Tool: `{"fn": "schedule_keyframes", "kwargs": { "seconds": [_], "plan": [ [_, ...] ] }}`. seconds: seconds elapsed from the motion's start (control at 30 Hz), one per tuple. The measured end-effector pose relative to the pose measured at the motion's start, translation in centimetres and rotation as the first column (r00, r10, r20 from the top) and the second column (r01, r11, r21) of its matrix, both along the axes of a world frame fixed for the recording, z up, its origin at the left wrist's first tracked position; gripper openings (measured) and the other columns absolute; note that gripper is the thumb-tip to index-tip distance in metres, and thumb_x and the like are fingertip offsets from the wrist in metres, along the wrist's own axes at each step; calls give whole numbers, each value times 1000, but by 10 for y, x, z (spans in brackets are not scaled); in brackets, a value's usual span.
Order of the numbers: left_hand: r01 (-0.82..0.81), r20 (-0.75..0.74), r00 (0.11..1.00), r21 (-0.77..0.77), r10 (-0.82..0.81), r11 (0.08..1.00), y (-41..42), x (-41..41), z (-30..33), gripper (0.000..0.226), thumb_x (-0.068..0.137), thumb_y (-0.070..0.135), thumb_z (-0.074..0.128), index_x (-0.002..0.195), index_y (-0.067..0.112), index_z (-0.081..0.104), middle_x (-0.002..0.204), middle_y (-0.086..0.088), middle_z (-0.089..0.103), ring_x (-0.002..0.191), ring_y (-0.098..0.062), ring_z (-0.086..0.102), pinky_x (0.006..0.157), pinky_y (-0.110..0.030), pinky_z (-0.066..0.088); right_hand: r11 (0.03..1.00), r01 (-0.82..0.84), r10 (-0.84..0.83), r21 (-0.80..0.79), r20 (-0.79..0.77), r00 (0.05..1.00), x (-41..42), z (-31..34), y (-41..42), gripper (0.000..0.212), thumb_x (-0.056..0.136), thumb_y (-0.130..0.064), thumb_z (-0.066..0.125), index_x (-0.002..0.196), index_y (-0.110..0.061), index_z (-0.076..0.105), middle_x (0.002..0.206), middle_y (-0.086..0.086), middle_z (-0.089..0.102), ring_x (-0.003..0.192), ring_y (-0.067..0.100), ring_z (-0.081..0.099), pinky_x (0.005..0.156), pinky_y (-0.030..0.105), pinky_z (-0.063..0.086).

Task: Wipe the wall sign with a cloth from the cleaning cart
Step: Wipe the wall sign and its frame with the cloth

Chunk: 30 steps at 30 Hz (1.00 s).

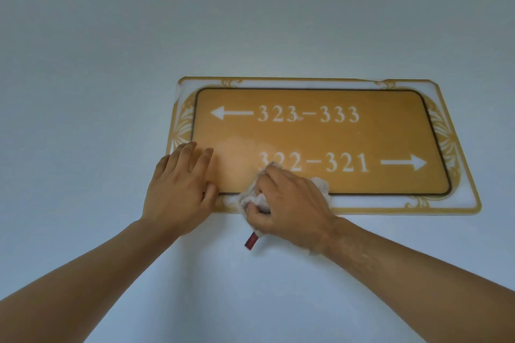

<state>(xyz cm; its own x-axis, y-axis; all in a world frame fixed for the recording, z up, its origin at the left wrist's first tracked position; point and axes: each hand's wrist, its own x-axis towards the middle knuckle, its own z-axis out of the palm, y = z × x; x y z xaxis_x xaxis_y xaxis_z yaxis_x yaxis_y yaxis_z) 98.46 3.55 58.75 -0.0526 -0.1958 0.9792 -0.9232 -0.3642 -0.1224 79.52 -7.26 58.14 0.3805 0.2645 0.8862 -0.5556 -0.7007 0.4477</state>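
Hanging on the pale wall [111,64] is the yellow sign [348,136], sitting at about 3 o'clock from the picture's middle. The right hand [289,203] is squeezing a white cloth [257,199] against the sign's bottom edge. The left hand [178,186] is lying flat and open, holding nothing, touching the sign's 8 o'clock corner.

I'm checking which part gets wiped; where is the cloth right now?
In the head view the cloth is bunched in the right hand, pressed on the sign's lower edge left of centre, beside the left hand.
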Motion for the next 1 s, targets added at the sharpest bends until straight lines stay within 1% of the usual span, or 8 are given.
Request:
{"fn": "schedule_keyframes", "kwargs": {
  "seconds": [0.2,0.37,0.47,0.53,0.67,0.77,0.87,1.0],
  "plan": [
    [40,-27,999,-44,-42,998,0,21,11,63,83,35,35,142,13,45,142,-20,47,133,-36,42,111,-51,35,999,34,-26,-31,219,975,-1,57,-5,30,90,-41,57,96,-13,62,99,3,58,90,20,57,64,31,43],
    [47,32,999,-82,-44,996,-9,33,20,59,83,32,40,138,12,46,135,-20,48,125,-35,43,108,-50,35,997,55,-31,-48,405,914,-9,115,-25,37,98,-42,47,107,-9,60,108,9,56,92,23,57,66,32,47],
    [46,44,998,-132,-41,990,-13,40,32,57,83,32,40,136,12,47,133,-18,48,123,-33,42,108,-49,34,999,43,-41,7,513,857,-14,152,-37,42,102,-43,40,113,-7,57,112,10,54,98,24,56,67,32,43],
    [47,34,999,-156,-42,987,-14,43,42,57,84,33,39,136,12,46,134,-17,47,125,-32,42,109,-47,33,997,12,-52,75,557,829,-15,174,-42,44,103,-42,39,116,-4,55,118,14,53,107,28,54,75,37,46],
    [56,42,998,-166,-50,984,-18,48,57,56,86,35,37,136,13,47,133,-13,48,126,-30,42,111,-44,32,988,102,-148,112,570,808,-7,201,-46,33,101,-26,39,113,3,52,114,22,52,106,37,52,78,41,43],
    [84,57,996,-183,-75,979,-20,55,61,54,85,37,36,134,17,47,132,-9,47,123,-27,43,108,-41,32,984,154,-175,84,563,808,8,215,-41,29,100,-18,43,112,5,55,116,24,54,110,38,52,84,43,48],
    [130,71,990,-204,-118,970,-23,59,60,53,86,38,36,134,20,47,134,-6,46,124,-23,40,107,-39,31,988,85,-144,127,579,802,20,228,-34,33,101,-24,44,119,2,53,126,23,52,119,34,50,90,42,48],
    [209,96,977,-239,-191,948,-25,65,58,53,85,37,37,133,21,50,134,-3,46,122,-20,41,103,-33,29,989,60,-126,137,550,826,33,239,-26,34,102,-28,41,119,-3,55,126,18,53,115,31,52,89,41,46]
  ]
}}
